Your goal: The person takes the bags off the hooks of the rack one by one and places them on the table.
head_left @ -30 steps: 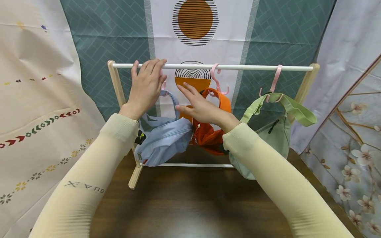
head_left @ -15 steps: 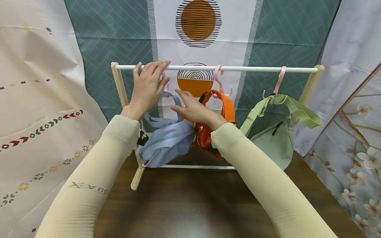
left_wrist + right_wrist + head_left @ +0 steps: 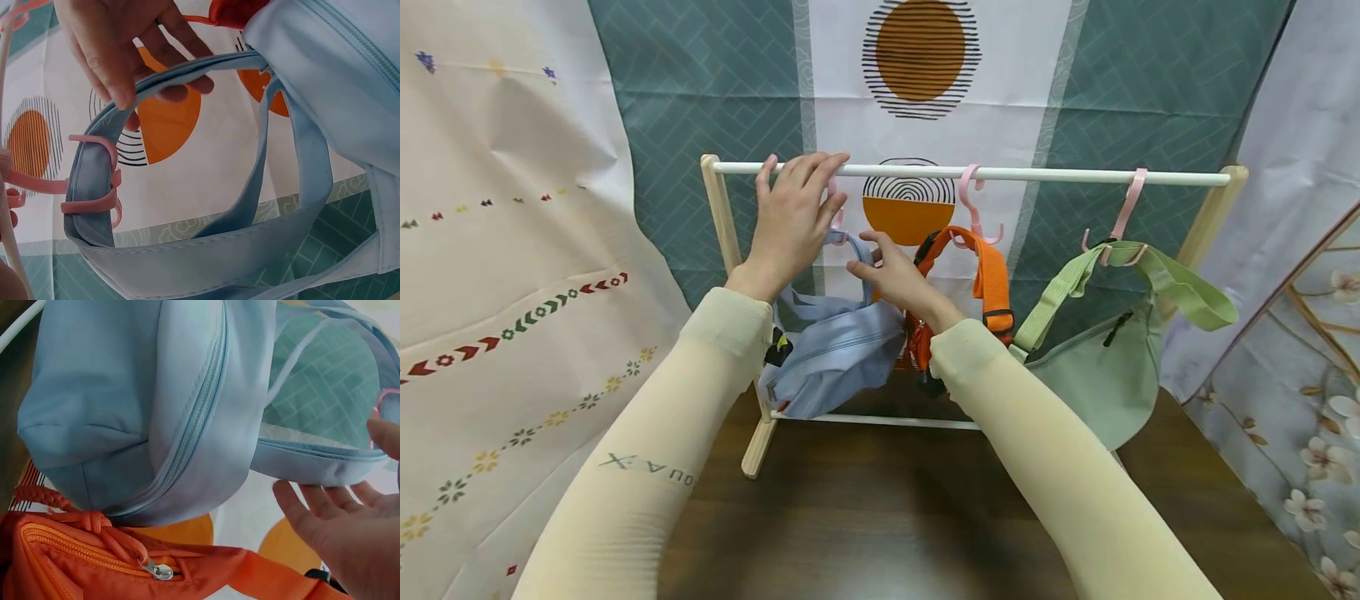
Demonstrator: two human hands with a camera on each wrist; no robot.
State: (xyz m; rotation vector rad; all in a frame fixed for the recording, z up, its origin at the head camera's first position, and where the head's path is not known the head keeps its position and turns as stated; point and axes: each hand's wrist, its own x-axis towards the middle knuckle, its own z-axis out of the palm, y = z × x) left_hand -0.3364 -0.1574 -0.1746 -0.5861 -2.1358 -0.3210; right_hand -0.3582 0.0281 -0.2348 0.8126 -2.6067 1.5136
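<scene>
A light blue backpack (image 3: 842,354) hangs by its looped strap (image 3: 181,265) from a pink hook (image 3: 40,183) on the white rail (image 3: 1045,174). My left hand (image 3: 793,221) lies over the rail at this hook, its fingers curled over the bar and its fingertips around the hook's upper end. Below and to the right, my right hand (image 3: 898,275) reaches to the strap with fingers spread and relaxed. In the right wrist view, its thumb is at the strap's upper side and the other fingers lie along the lower edge.
An orange waist bag (image 3: 992,279) hangs from the middle pink hook (image 3: 973,208), right beside the blue backpack. Further right, a green bag (image 3: 1105,367) hangs from another hook (image 3: 1127,208). The rack's wooden legs (image 3: 758,448) stand on a dark wooden table (image 3: 865,508).
My right hand has moved leftward and in toward the blue strap, away from the orange bag. The left hand stays on the rail. The whole view has shifted slightly.
</scene>
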